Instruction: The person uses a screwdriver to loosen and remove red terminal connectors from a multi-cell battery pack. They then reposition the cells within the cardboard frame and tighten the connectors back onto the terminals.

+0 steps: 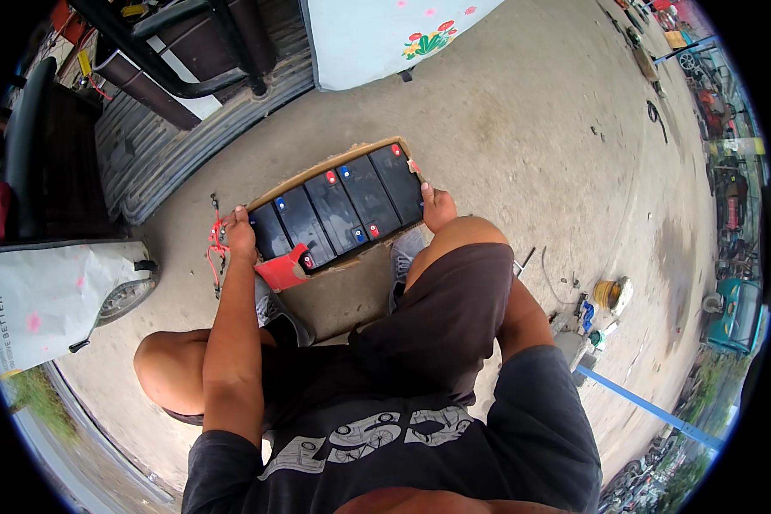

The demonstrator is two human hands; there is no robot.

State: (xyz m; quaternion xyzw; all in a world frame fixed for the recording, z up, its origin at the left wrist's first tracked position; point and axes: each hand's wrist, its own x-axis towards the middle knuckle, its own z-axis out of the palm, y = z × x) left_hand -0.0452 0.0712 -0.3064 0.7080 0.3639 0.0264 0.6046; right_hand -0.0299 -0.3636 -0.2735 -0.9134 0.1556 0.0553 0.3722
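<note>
A shallow cardboard box (330, 164) sits between my knees and a vehicle, slanting up toward the right. Inside it several black batteries (330, 210) stand side by side, with red and blue terminals on top. My left hand (241, 233) grips the box's left end, fingers curled over the edge. At the opposite end, my right hand (438, 208) holds the box, its fingers partly hidden behind the side. A torn red cardboard flap (281, 271) folds over the near left corner. Just left of my left hand, red cables (218, 248) with small connectors lie on the concrete.
Beyond the box is the vehicle's ridged metal floor (150, 158), flanked by white flower-printed panels (377, 38). A wheel (130, 300) shows at the left. Right of my knee lie a yellow roll (608, 294), a blue tool (587, 316) and loose wire. A blue pole (651, 409) crosses the lower right.
</note>
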